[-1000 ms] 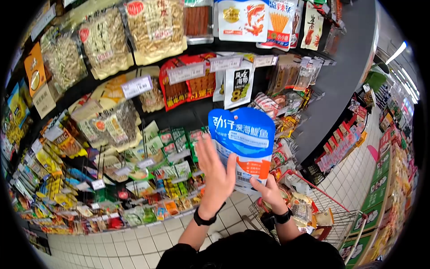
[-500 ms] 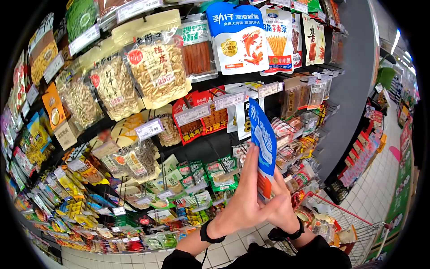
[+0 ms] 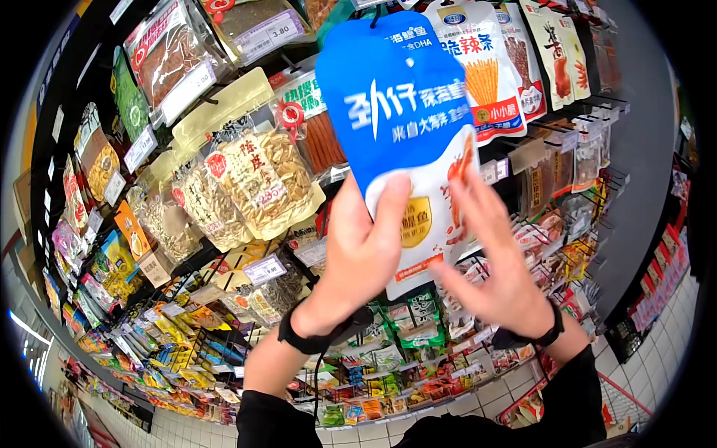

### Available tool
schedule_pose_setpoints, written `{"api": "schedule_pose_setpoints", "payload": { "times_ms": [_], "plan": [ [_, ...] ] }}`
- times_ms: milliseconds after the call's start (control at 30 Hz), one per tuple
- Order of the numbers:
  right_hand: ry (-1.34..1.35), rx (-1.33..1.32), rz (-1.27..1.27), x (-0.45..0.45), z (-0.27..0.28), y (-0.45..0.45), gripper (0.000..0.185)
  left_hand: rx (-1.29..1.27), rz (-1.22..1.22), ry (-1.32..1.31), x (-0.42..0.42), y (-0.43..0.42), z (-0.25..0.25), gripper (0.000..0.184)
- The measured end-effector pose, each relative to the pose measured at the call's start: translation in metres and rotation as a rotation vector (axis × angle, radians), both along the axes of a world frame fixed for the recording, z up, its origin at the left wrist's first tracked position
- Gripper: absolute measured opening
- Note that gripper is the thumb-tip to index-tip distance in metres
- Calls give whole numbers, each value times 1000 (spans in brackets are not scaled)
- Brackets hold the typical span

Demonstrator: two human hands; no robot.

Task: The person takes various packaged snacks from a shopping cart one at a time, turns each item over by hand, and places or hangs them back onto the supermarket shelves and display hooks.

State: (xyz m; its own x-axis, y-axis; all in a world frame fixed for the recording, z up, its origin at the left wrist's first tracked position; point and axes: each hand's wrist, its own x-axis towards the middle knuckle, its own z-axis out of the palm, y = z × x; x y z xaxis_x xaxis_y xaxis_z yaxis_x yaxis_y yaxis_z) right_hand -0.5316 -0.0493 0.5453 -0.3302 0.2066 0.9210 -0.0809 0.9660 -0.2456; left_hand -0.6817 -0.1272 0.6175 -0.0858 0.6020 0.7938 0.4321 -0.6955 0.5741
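Note:
A blue and white snack pouch (image 3: 407, 142) is held upright in front of the shelf, its printed front facing me. My left hand (image 3: 366, 250) grips its lower left side, thumb across the front and the fingers mostly behind it. At the pouch's lower right is my right hand (image 3: 497, 269), slightly blurred, with thumb and fingers spread apart. Part of another blue pouch hangs behind the held one. To the right hangs a white pouch with orange sticks (image 3: 482, 78); to the left, a clear bag of pale slices (image 3: 269, 175).
Rows of hanging snack packets (image 3: 175, 336) with price tags fill the shelf. A grey shelf end panel (image 3: 642, 179) stands at the right. Part of a shopping cart (image 3: 624, 399) with a red rim shows at the lower right, above the tiled floor.
The pouch has turned from its back, through edge-on, to its front and risen higher. My right hand has opened beside it. The view has shifted, moving the cart toward the lower right edge.

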Motion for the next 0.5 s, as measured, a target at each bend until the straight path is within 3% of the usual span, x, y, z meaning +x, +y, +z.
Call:
{"api": "schedule_pose_setpoints", "payload": {
  "times_ms": [67, 133, 200, 267, 400, 467, 500],
  "plan": [
    [125, 17, -119, -5, 14, 31, 83, -34, 45, 3, -7, 13, 15, 25],
    [244, -159, -35, -13, 27, 59, 87, -28, 13, -40, -12, 27, 23, 25],
    [260, -406, 376, -15, 46, 68, 92, -59, -5, -70, -14, 33, 33, 26],
    [218, -480, 618, -18, 57, 82, 91, -86, -23, -98, -19, 41, 42, 27],
    [222, -391, 518, -21, 70, 103, 84, -105, 20, -49, -29, 53, 63, 33],
    [253, -341, 522, -25, 75, 112, 81, 36, 175, 148, -36, 62, 75, 36],
    [279, -293, 526, -26, 77, 115, 80, 12, 171, 131, -35, 62, 83, 48]
  ]
}}
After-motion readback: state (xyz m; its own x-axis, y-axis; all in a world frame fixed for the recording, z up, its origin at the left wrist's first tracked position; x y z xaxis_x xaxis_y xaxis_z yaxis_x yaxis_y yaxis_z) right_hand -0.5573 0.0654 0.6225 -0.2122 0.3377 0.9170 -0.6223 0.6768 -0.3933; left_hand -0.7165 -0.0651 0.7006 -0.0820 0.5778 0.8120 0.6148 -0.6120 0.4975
